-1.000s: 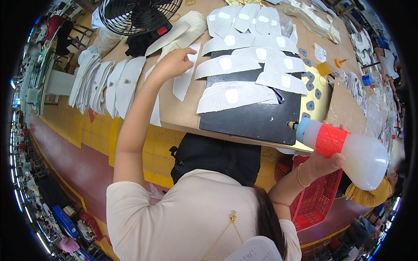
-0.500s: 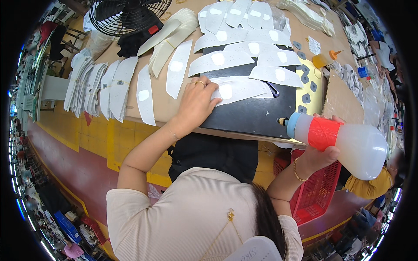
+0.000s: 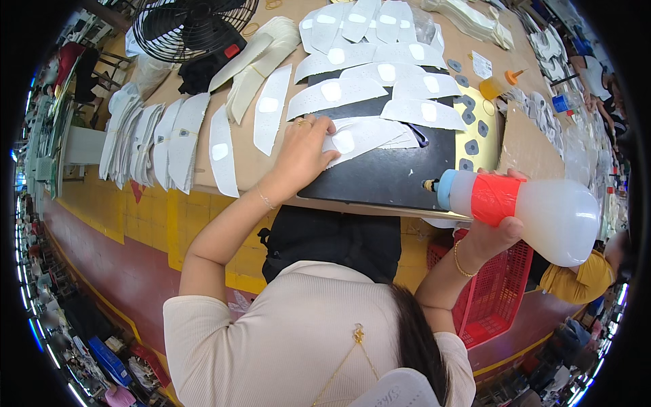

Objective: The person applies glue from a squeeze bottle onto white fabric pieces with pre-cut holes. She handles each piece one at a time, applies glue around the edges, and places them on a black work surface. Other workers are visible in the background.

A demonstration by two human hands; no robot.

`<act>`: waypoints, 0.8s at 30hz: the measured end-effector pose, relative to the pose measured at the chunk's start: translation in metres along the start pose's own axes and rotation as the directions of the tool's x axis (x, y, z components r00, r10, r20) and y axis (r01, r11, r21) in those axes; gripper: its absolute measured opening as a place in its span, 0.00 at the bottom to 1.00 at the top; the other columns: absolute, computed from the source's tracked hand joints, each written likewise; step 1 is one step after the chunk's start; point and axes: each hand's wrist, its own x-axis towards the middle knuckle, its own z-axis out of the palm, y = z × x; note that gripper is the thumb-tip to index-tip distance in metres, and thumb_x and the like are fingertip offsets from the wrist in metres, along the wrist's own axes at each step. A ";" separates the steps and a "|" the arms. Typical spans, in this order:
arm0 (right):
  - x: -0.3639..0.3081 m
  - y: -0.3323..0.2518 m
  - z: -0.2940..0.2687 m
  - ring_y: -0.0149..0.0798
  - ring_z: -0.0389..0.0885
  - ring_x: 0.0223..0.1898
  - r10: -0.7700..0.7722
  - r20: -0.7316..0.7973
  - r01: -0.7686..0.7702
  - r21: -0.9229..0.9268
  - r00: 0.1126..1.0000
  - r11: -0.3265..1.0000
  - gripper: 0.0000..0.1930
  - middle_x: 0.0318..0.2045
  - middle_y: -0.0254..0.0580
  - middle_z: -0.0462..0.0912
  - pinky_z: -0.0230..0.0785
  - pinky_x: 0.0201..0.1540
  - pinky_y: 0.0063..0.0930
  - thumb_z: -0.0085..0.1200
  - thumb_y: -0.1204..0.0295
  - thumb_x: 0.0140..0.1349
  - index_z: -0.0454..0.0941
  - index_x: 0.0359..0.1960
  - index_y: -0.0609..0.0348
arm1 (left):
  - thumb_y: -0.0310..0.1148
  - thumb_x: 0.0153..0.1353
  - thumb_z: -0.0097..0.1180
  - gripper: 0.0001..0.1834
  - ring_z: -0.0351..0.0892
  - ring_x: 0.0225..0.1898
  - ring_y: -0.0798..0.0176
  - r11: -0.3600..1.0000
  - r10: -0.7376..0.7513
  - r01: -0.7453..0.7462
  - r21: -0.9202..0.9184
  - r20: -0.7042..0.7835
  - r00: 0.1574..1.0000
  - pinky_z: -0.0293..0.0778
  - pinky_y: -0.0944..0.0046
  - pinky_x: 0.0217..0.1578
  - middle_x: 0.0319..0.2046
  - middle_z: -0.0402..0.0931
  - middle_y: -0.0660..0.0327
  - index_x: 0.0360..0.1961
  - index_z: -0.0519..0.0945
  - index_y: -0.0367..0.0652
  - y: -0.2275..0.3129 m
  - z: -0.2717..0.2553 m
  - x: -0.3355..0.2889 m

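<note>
Pressing white piece [image 3: 363,136], gripping bottle [image 3: 525,211].

Was gripped sideways in the right hand [image 3: 491,234], just past the near edge of the brown cardboard-covered table [image 3: 251,163]: a large translucent white plastic squeeze bottle [image 3: 556,217], with a glossy red band label [image 3: 497,199] wrapped round the end nearer its neck, a pale blue collar [image 3: 444,189] and a dark nozzle pointing left. Lay tilted at the far right of the table, well apart from the big bottle, a small yellow-orange plastic squeeze bottle [image 3: 498,85] with an orange tip. Rested flat just beyond it a small white rectangular paper tag [image 3: 481,64], its print too small to tell.
</note>
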 end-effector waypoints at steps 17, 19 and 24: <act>-0.009 -0.003 0.027 0.51 0.79 0.40 0.053 0.066 -0.055 0.037 0.996 0.998 0.48 0.45 0.54 0.72 0.78 0.42 0.55 0.62 0.39 0.42 0.60 0.52 0.70 | 0.25 0.55 0.60 0.23 0.79 0.30 0.73 0.109 0.016 0.725 -0.680 0.731 0.682 0.77 0.74 0.30 0.36 0.79 0.61 0.53 0.72 0.34 0.045 -0.036 0.006; -0.008 0.007 0.024 0.48 0.79 0.40 -0.014 0.113 0.012 0.017 0.994 1.000 0.44 0.44 0.53 0.74 0.78 0.41 0.47 0.64 0.42 0.43 0.63 0.50 0.70 | 0.26 0.55 0.60 0.23 0.79 0.33 0.73 0.105 0.055 0.722 -0.684 0.729 0.682 0.77 0.74 0.32 0.38 0.79 0.59 0.53 0.72 0.33 0.054 -0.043 0.003; -0.001 -0.003 0.035 0.42 0.79 0.38 -0.042 0.079 0.037 0.067 0.996 0.997 0.38 0.39 0.49 0.79 0.75 0.40 0.35 0.64 0.44 0.46 0.72 0.45 0.68 | 0.28 0.56 0.59 0.21 0.77 0.35 0.73 0.265 0.127 0.644 -0.718 0.688 0.715 0.73 0.73 0.37 0.40 0.79 0.59 0.51 0.74 0.31 0.071 -0.053 0.003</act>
